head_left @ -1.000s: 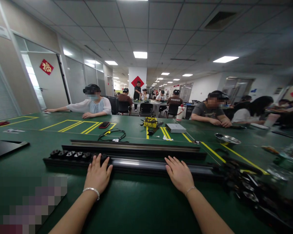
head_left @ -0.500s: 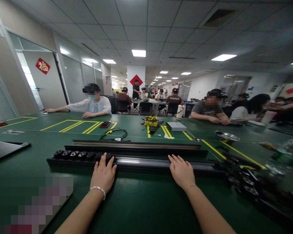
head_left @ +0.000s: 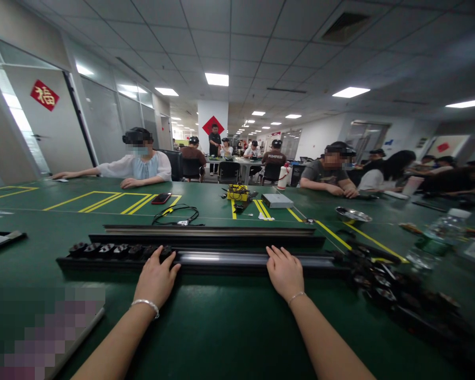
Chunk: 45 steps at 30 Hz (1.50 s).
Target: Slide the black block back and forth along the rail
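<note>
A long black channel rail [head_left: 221, 258] lies across the green table in front of me. Several small black modules, some with pale faces [head_left: 107, 249], sit in a row in its left part. My left hand [head_left: 154, 279] rests with fingers apart at the right end of that row, its fingertips over the last modules. Farther right, my right hand [head_left: 285, 270] lies on the near side of the rail, fingers stretched out over its shiny bare stretch. Neither hand appears to grip anything. Behind it runs a second dark rail [head_left: 206, 240], parallel to the first.
A heap of black parts [head_left: 383, 282] is at the rail's right end, near a clear bottle [head_left: 439, 237] and a metal bowl [head_left: 353, 215]. Beyond the rails are a black cable [head_left: 176, 214], a phone [head_left: 161, 198] and a grey box [head_left: 277, 200]. Two people sit opposite.
The whole view has shifted a little to the left and up, as my head turned right. Both hands keep about the same places on the rail.
</note>
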Each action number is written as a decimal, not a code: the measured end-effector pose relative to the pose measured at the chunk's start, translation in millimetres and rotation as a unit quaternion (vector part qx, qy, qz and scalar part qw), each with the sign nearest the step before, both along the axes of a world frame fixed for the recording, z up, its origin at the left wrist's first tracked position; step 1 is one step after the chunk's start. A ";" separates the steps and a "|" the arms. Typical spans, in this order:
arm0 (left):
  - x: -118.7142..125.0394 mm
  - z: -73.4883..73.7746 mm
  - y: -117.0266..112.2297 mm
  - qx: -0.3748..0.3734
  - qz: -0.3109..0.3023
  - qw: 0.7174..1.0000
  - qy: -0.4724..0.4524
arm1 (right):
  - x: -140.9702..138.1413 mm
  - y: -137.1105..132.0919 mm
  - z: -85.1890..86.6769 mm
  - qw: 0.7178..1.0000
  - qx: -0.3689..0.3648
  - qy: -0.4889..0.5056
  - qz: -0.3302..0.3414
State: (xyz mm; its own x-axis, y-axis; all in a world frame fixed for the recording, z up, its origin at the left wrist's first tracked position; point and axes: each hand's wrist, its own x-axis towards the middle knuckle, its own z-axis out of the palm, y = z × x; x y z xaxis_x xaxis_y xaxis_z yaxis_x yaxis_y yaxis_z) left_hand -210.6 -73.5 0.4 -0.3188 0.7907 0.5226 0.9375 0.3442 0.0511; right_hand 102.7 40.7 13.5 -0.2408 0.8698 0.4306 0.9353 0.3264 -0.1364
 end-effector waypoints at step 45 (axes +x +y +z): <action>-3.4 8.2 -2.7 0.016 -0.004 0.994 -0.110 | -0.1 0.9 1.3 1.000 -0.016 0.012 0.004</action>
State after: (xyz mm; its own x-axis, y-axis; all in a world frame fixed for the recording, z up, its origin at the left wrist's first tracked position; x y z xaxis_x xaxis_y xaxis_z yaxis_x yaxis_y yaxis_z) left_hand -214.0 -76.2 8.6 -0.4229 0.7779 0.4648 0.9047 0.3326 0.2664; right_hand 102.6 41.6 14.9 -0.2372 0.8818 0.4077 0.9290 0.3287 -0.1703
